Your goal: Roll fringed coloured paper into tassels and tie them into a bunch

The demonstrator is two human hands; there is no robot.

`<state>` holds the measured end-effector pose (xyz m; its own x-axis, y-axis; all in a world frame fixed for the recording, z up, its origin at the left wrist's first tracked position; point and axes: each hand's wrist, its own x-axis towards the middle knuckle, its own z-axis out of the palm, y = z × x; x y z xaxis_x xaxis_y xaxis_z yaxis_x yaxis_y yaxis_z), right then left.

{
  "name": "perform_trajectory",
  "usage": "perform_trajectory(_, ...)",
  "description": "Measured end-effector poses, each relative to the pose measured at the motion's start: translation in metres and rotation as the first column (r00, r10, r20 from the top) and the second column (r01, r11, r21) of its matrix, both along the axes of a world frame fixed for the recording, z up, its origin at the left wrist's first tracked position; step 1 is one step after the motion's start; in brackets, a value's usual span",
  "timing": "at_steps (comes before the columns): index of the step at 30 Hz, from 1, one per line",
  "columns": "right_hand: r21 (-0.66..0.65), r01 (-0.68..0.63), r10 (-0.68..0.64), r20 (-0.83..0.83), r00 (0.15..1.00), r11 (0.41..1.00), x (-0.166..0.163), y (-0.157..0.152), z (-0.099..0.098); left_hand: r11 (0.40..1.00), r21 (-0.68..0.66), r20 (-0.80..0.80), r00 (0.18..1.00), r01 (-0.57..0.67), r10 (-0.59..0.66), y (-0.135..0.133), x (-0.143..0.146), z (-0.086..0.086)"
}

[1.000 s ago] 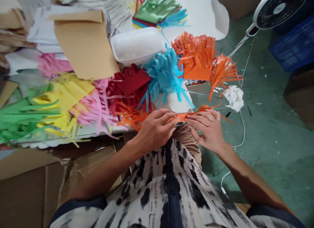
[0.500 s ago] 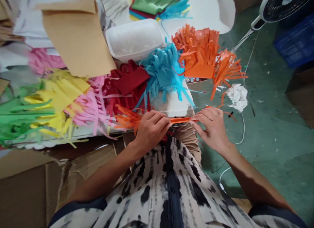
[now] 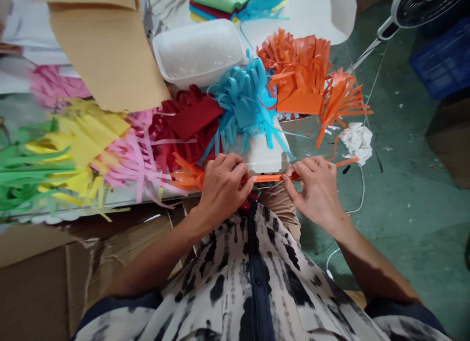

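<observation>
Orange fringed paper (image 3: 268,178) stretches between my two hands at the near edge of the surface (image 3: 262,157), just above my lap. My left hand (image 3: 220,184) pinches it closed near its fanned fringe, and my right hand (image 3: 316,189) pinches the other end with thumb and fingertips, so the folded band stays taut and flat, I judge. Beyond lie red fringed paper (image 3: 191,118) and blue fringed paper (image 3: 246,103), grouped by colour, then an orange pile (image 3: 299,81). Farther back sits a white tub (image 3: 200,52), beside brown paper (image 3: 106,52).
</observation>
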<state>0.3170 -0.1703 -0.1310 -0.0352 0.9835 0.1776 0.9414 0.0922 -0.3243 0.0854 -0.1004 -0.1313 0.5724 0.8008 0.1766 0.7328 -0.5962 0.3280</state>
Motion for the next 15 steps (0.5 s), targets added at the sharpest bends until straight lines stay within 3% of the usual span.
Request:
perform_trajectory(7, 0.004, 0.006, -0.007, 0.14, 0.99, 1.0, -0.003, 0.003, -0.002, 0.999, -0.045, -0.054, 0.999, -0.004, 0.001, 0.004, 0.002, 0.005)
perform_trajectory(10, 0.082, -0.007, -0.007, 0.174, 0.985, 0.997, -0.01, 0.001, -0.003, 1.0, 0.018, -0.034, 0.999, 0.01, -0.01, 0.003, 0.007, 0.007)
perform_trajectory(12, 0.163, -0.088, 0.058, 0.184, 0.981, 0.983, -0.011, -0.004, -0.007, 0.984, 0.128, 0.002, 0.992, 0.122, -0.123, -0.001, 0.009, 0.005)
perform_trajectory(15, 0.221, -0.217, 0.173, 0.203, 0.964, 0.951, -0.001, -0.017, -0.016, 0.911, 0.252, -0.041, 0.944, 0.327, -0.327, -0.007, 0.008, -0.001)
